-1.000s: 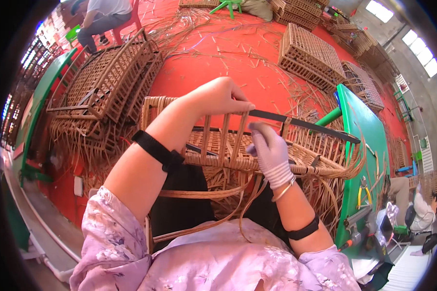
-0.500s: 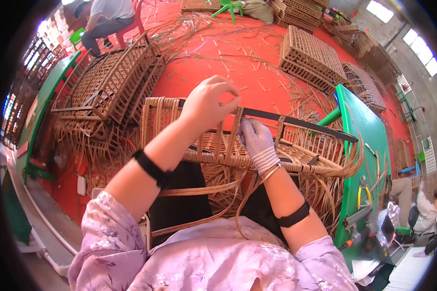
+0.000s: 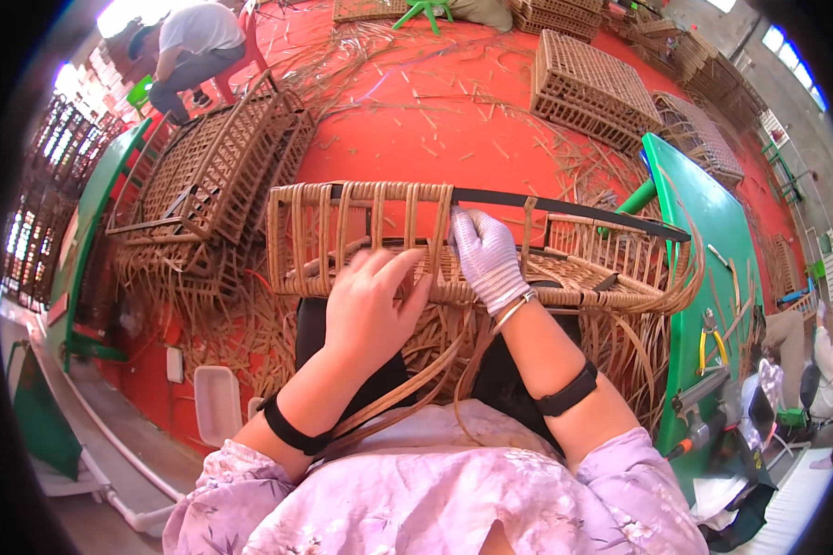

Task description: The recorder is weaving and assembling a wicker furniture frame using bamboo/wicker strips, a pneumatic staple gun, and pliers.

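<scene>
Clock read from the centre of the view. At 10, a stack of woven baskets (image 3: 194,176) is noted on the red floor (image 3: 389,143). Next, the wicker basket (image 3: 449,293) is found lying across the middle, stretched from between 9 and 10, through 12, to 3. Open lattice throughout; judged light for its bulk, springy in the walls, firmer at the corners. At 11, the wrapped rim (image 3: 377,191) is closely wound and is rated the soundest place to take hold. At 8, the bare left hand (image 3: 375,301) is set before the lower wall, fingers bent and moderately spread; whether a strip is caught there cannot be told. Loose strands (image 3: 435,368) are trailed at 6: pliant, probably smooth enough to slip, liable to split if kinked sharply. Just above centre, an upright strip (image 3: 441,236) is met by the gloved right hand (image 3: 484,254) at 2, narrowed to a pinch close under the rim; strips are best gripped there, near the bend. Further along 2, the bare black rail (image 3: 565,208) is exposed, presumably stiff and able to bear a pull. At 3, a green desk (image 3: 694,199) is seen, with yellow-handled pliers (image 3: 710,342) lower down.
</scene>
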Motion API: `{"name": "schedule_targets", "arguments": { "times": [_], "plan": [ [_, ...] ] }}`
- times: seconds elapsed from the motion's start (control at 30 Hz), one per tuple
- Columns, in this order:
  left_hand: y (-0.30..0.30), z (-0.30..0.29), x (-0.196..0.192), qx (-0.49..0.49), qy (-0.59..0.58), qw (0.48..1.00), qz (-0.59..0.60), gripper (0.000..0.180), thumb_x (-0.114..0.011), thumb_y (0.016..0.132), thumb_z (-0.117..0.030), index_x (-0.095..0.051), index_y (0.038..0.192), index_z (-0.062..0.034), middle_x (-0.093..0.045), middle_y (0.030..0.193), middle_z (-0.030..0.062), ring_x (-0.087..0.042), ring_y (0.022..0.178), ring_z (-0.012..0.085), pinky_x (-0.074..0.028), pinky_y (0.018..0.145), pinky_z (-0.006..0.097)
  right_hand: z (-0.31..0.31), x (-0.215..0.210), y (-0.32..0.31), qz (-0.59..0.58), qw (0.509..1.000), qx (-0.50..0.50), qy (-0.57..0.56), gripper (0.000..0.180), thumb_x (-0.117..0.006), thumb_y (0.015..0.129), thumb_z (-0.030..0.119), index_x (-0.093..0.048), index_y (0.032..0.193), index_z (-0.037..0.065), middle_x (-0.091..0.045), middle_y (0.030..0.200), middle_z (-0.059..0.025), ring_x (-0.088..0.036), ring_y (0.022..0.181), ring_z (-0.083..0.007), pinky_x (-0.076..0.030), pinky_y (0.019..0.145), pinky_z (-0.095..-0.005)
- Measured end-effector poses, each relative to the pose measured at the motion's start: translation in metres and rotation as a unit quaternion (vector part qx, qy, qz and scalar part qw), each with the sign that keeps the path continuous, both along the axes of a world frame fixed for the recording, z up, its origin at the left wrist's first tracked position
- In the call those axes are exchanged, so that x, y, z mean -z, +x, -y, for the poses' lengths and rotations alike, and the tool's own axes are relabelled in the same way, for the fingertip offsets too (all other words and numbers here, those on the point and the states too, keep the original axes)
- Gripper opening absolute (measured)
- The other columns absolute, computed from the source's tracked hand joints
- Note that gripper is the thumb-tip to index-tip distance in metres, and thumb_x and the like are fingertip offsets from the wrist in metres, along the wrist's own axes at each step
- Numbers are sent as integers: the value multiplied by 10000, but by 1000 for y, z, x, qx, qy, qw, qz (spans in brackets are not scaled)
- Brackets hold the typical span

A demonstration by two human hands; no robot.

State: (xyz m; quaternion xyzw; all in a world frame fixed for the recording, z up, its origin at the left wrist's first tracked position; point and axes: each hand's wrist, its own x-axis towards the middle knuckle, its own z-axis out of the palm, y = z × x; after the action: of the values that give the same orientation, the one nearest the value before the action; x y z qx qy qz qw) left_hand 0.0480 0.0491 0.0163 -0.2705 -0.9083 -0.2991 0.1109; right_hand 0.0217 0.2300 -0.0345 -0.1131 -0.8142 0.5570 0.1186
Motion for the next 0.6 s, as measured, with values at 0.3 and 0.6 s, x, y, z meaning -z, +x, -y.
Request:
{"name": "schedule_targets", "arguments": {
  "times": [0.3, 0.6],
  "plan": [
    [-9, -2, 27, 68, 97, 970, 213, 214, -622, 933, -140, -668, 1038, 41, -658, 668, 76, -620, 550, 138, -489, 547, 272, 3, -5, 1, -22, 998, 5, 59, 440, -468, 994, 359, -646, 815, -1, -608, 685, -235, -630, 710, -402, -485, 650, -454],
    [1, -4, 20, 25, 203, 921, 330, 174, -647, 927, -133, -696, 987, 24, -618, 639, 8, -521, 507, 44, -408, 466, 203, 5, -14, 0, 56, 994, -6, 89, 441, -432, 1002, 374, -646, 875, 10, -626, 776, -255, -611, 796, -442, -479, 724, -497]
  ]
}}
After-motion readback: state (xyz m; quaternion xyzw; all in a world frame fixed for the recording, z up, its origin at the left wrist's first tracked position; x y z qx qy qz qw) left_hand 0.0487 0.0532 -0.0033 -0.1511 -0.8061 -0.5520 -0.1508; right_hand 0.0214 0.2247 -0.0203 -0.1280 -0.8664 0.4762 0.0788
